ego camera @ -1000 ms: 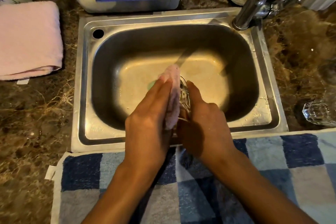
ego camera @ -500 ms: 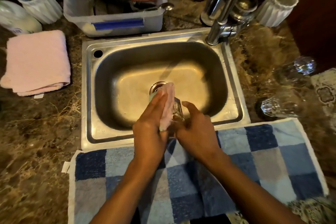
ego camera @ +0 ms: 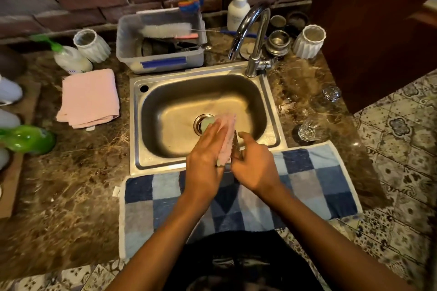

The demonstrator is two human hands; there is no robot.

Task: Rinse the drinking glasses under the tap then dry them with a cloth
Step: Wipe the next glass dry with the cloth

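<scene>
Head view: at frame centre, over the steel sink's [ego camera: 272, 111] near rim, the left hand [ego camera: 205, 168] presses a pink cloth [ego camera: 227, 134] with straight fingers against a drinking glass [ego camera: 236, 146], which the right hand [ego camera: 255, 168] grips with curled fingers. Two more glasses [ego camera: 307, 131] stand right of the sink.

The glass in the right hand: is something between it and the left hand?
Yes. A pink cloth lies between the left hand and the glass, which the right hand holds above the sink.
</scene>
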